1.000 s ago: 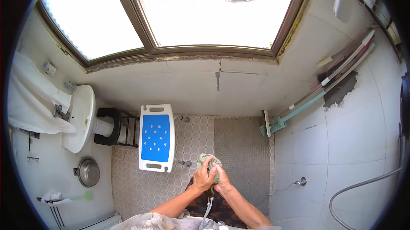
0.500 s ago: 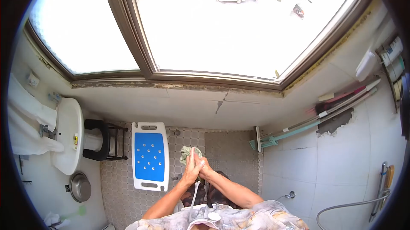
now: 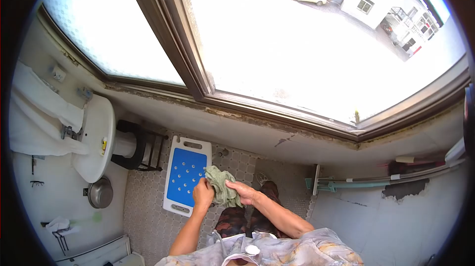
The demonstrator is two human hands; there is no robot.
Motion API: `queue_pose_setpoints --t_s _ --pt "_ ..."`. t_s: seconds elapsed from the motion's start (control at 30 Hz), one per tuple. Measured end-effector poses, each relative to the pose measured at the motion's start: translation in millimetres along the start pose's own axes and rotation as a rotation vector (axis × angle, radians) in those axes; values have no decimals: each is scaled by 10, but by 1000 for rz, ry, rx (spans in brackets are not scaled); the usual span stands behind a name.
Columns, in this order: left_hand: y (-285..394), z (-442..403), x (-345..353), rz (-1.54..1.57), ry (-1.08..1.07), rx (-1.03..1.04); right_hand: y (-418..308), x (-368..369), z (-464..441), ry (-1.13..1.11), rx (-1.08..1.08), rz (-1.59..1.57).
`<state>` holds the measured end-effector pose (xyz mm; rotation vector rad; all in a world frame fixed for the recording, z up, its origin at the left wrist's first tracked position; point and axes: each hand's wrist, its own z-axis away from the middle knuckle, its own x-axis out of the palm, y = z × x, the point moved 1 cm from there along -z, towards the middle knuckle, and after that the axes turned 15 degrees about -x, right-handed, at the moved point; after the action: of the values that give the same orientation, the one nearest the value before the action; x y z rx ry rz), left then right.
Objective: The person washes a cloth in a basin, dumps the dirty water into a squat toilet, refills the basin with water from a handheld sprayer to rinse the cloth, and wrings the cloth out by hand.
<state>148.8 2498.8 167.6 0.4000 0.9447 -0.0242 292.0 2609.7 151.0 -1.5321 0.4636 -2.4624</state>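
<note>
A pale green cloth [image 3: 223,187] hangs crumpled between my two hands, in front of my dark patterned trousers. My left hand [image 3: 203,193] has its fingers closed on the cloth's left edge. On the other side, my right hand [image 3: 241,191] grips the cloth with the thumb on top and the fingers mostly hidden behind it. Just beyond my left hand stands a white bath bench [image 3: 169,201] with a blue dotted top; the cloth overlaps its right edge in the view.
A white sink [image 3: 100,132] is on the left wall, with a black-seated stool [image 3: 129,145] beside it and a metal basin [image 3: 100,193] below. Light-green and white poles [image 3: 366,184] lean along the right wall. A large window [image 3: 316,58] fills the far side above the tiled floor [image 3: 143,201].
My hands were pressed together with the cloth bunched at them; they are now apart and the cloth is spread between them. The whole view has turned and tilted.
</note>
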Motion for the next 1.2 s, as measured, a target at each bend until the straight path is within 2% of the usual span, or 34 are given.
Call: queue_pose_setpoints --t_s 0.07,0.1,0.13,0.17,0.27,0.33,0.4,0.47,0.5,0.53,0.63,0.7,0.77,0.8,0.83,0.87,0.93,0.97,1.03,1.1,1.13,1.2 --pt "-185 -18 310 98 70 183 -43 168 -104 -79 72 76" --pt "-170 -29 415 147 105 281 -50 260 -118 -79 51 215" --pt "8 15 365 208 -141 173 16 260 -178 -28 -74 451" --pt "170 116 344 193 -220 172 51 236 -219 28 -204 682" --pt "755 406 178 -72 -299 390 -22 -6 -313 221 -6 825" --pt "1094 536 76 -211 -322 532 -234 -191 -182 172 -28 714" --pt "1188 581 165 -250 -336 566 -266 -473 -159 110 -97 585" --pt "987 564 470 -208 -299 503 -361 -690 -149 57 -105 370" --pt "942 556 583 -186 -280 477 -457 -698 -221 148 -3 336" --pt "1092 611 458 -140 -253 343 -564 -692 -289 245 95 296" --pt "1088 485 302 160 -124 189 -684 -871 -367 221 150 128" --pt "987 339 415 507 -43 16 -710 -853 -375 242 217 126" --pt "932 194 583 1186 -340 -228 -934 -348 -212 269 239 154" --pt "1111 272 518 1220 -349 -233 -1163 6 -65 276 201 281" --pt "1269 350 452 1255 -355 -245 -732 -293 -303 241 142 47" --pt "1222 297 574 1199 -290 -255 -608 -304 -332 193 86 34" --pt "1118 188 744 1134 -201 -293 -374 -382 -419 284 91 69" --pt "1114 185 748 1117 -186 -328 -232 -507 -485 160 27 30" --pt "1154 180 828 1151 -89 -405 -332 -198 -303 374 27 175" --pt "820 20 1000 1064 0 -458 -410 -241 -269 174 42 124" --pt "769 -60 1045 1091 77 -271 -321 -135 -193 132 62 117" --pt "555 -68 1025 911 136 -540 -314 9 -101 96 96 181"
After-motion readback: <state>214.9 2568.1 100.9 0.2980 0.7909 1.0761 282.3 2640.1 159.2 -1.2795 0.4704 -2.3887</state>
